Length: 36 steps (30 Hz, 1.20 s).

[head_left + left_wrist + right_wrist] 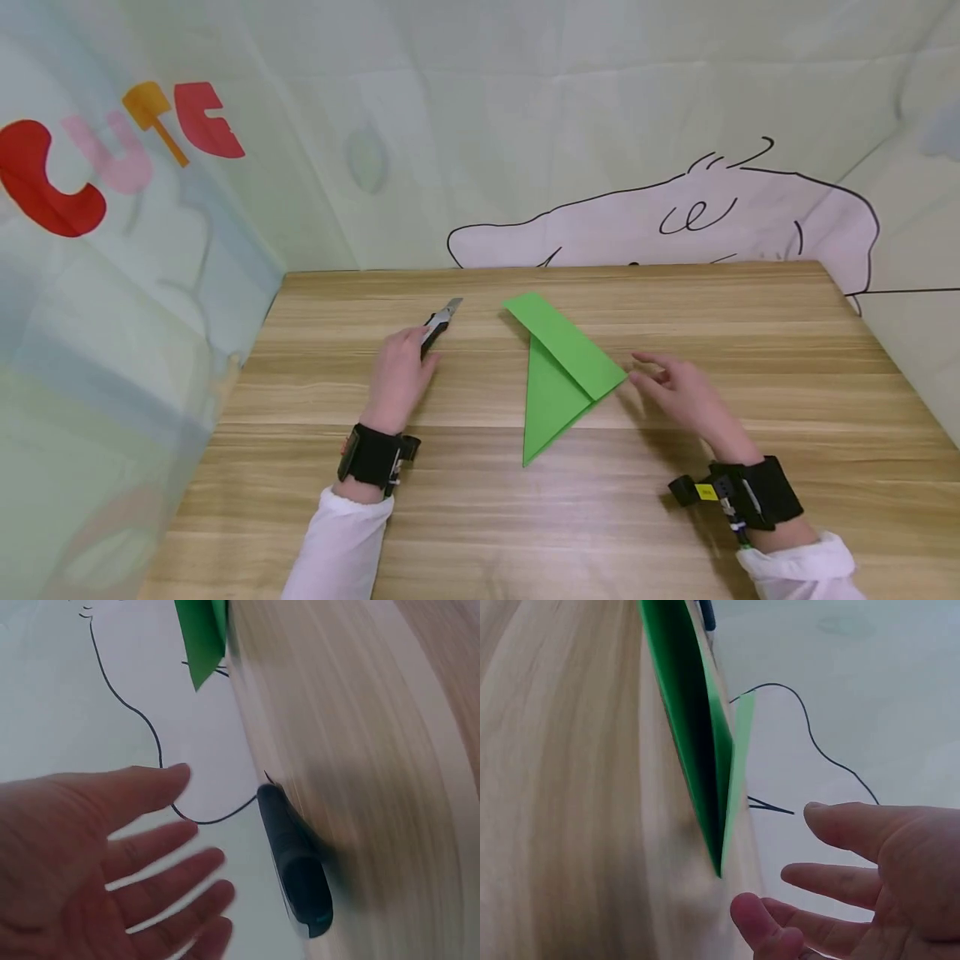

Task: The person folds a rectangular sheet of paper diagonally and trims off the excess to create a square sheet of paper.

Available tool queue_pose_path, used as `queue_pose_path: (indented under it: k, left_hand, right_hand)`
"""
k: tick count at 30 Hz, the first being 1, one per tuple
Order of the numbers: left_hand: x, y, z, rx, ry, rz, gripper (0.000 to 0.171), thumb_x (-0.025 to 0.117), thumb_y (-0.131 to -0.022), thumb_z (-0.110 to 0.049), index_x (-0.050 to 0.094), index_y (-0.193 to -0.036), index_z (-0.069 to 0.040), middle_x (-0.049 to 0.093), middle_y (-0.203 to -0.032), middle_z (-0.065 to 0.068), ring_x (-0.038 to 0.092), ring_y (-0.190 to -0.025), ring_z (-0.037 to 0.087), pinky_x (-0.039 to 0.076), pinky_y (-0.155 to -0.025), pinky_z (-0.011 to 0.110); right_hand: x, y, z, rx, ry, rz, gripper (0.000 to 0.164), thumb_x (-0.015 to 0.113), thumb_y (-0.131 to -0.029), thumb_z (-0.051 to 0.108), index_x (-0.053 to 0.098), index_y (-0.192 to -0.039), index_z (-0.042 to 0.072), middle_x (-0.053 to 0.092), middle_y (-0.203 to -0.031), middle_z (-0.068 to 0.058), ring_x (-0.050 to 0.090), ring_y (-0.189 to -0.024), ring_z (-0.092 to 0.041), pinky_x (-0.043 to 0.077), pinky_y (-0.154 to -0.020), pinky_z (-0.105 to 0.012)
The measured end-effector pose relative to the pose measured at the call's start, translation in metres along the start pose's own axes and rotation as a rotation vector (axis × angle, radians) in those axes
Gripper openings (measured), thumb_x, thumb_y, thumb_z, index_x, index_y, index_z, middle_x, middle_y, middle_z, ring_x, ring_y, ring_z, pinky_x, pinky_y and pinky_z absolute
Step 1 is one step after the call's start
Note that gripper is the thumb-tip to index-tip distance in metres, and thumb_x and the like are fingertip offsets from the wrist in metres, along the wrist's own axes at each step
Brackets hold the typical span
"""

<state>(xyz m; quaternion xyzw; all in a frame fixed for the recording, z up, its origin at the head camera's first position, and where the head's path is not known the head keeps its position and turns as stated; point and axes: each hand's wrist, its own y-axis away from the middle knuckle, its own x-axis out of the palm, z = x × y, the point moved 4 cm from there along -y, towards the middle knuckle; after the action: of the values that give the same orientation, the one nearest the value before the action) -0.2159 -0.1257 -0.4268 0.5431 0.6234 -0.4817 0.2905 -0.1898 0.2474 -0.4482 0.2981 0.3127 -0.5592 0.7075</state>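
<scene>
A folded sheet of green paper (558,358) lies on the table, with one long flap folded over and its lower corner pointing toward me. Left of it is a black and grey utility knife (441,321), its grey tip pointing away. Over the handle end hovers my left hand (399,371); in the left wrist view its fingers are spread, with a gap to the knife (296,862). My right hand (678,396) is beside the paper's right corner, fingers loosely bent and holding nothing. The right wrist view shows the paper's folded layers (697,742) standing slightly apart.
The wooden table (465,517) reaches back to a printed cloth backdrop (487,125), which also hangs along the left side. Each wrist wears a black strap with a small camera, the left strap (371,454) and the right strap (765,492).
</scene>
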Motion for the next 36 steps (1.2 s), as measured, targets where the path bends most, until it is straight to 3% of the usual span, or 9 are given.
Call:
queue_pose_path:
  k: [3, 9, 14, 18, 24, 28, 30, 34, 36]
  left_hand:
    - [0.003, 0.001, 0.008, -0.051, -0.045, 0.039, 0.047, 0.07, -0.084, -0.022, 0.058, -0.124, 0.0, 0.064, -0.118, 0.017, 0.062, -0.104, 0.034, 0.052, -0.085, 0.045]
    - [0.01, 0.0, 0.019, -0.108, -0.072, 0.109, 0.045, 0.069, -0.086, -0.02, 0.057, -0.124, 0.001, 0.066, -0.11, 0.02, 0.064, -0.096, 0.034, 0.053, -0.075, 0.045]
    - [0.012, -0.001, 0.022, -0.107, -0.044, 0.124, 0.04, 0.068, -0.084, -0.008, 0.059, -0.121, 0.003, 0.067, -0.107, 0.021, 0.066, -0.094, 0.035, 0.054, -0.073, 0.046]
    - [0.012, 0.0, 0.022, -0.105, -0.025, 0.108, 0.035, 0.066, -0.082, -0.003, 0.062, -0.117, 0.001, 0.069, -0.103, 0.019, 0.067, -0.089, 0.034, 0.053, -0.069, 0.045]
    - [0.002, 0.001, 0.015, -0.082, -0.013, 0.064, 0.034, 0.065, -0.081, -0.005, 0.063, -0.115, -0.002, 0.07, -0.096, 0.015, 0.065, -0.076, 0.028, 0.05, -0.057, 0.04]
    - [-0.013, -0.001, 0.002, -0.08, 0.069, 0.045, 0.038, 0.062, -0.085, -0.011, 0.061, -0.123, -0.008, 0.067, -0.09, 0.01, 0.056, -0.064, 0.021, 0.042, -0.048, 0.031]
    - [-0.019, 0.0, -0.008, -0.069, 0.167, 0.066, 0.043, 0.06, -0.088, -0.016, 0.056, -0.131, -0.012, 0.066, -0.09, 0.008, 0.049, -0.055, 0.016, 0.037, -0.044, 0.027]
    - [-0.018, 0.005, -0.036, -0.007, 0.409, 0.155, 0.046, 0.057, -0.093, -0.024, 0.049, -0.138, -0.02, 0.067, -0.103, 0.006, 0.033, -0.042, 0.009, 0.031, -0.038, 0.023]
    - [-0.012, 0.01, -0.055, 0.037, 0.52, 0.215, 0.047, 0.057, -0.094, -0.026, 0.046, -0.139, -0.023, 0.067, -0.115, 0.006, 0.031, -0.041, 0.006, 0.032, -0.037, 0.022]
  right_hand:
    - [-0.005, 0.002, 0.004, -0.012, 0.003, -0.034, 0.049, 0.049, -0.098, 0.035, 0.049, -0.134, 0.003, 0.056, -0.128, -0.027, 0.061, -0.102, -0.04, 0.054, -0.074, -0.045]
    - [-0.011, 0.004, 0.01, -0.038, -0.006, -0.11, 0.042, 0.048, -0.098, 0.035, 0.057, -0.127, 0.006, 0.062, -0.123, -0.018, 0.061, -0.103, -0.034, 0.054, -0.077, -0.046]
    - [-0.011, 0.006, 0.017, -0.081, -0.016, -0.133, 0.04, 0.048, -0.098, 0.035, 0.06, -0.124, 0.006, 0.065, -0.119, -0.016, 0.062, -0.104, -0.031, 0.053, -0.083, -0.049]
    - [-0.008, 0.006, 0.022, -0.106, -0.021, -0.135, 0.039, 0.049, -0.097, 0.036, 0.061, -0.121, 0.008, 0.067, -0.115, -0.013, 0.064, -0.101, -0.029, 0.054, -0.08, -0.043]
    - [-0.003, 0.007, 0.029, -0.155, -0.019, -0.156, 0.034, 0.051, -0.096, 0.034, 0.063, -0.119, 0.01, 0.069, -0.112, -0.008, 0.064, -0.098, -0.021, 0.053, -0.073, -0.024]
    - [-0.001, 0.008, 0.037, -0.203, -0.035, -0.182, 0.031, 0.053, -0.096, 0.03, 0.065, -0.116, 0.01, 0.07, -0.108, -0.005, 0.062, -0.093, -0.014, 0.052, -0.071, -0.021]
    - [0.001, 0.009, 0.041, -0.222, -0.058, -0.186, 0.029, 0.055, -0.095, 0.029, 0.065, -0.116, 0.011, 0.071, -0.107, -0.003, 0.062, -0.091, -0.009, 0.052, -0.07, -0.02]
    - [0.008, 0.01, 0.05, -0.251, -0.197, -0.143, 0.031, 0.054, -0.096, 0.025, 0.06, -0.122, 0.011, 0.07, -0.109, -0.003, 0.064, -0.089, -0.002, 0.052, -0.068, -0.02]
    - [0.013, 0.01, 0.054, -0.261, -0.288, -0.105, 0.034, 0.053, -0.097, 0.023, 0.056, -0.127, 0.009, 0.068, -0.113, -0.007, 0.064, -0.09, -0.004, 0.053, -0.066, -0.022]
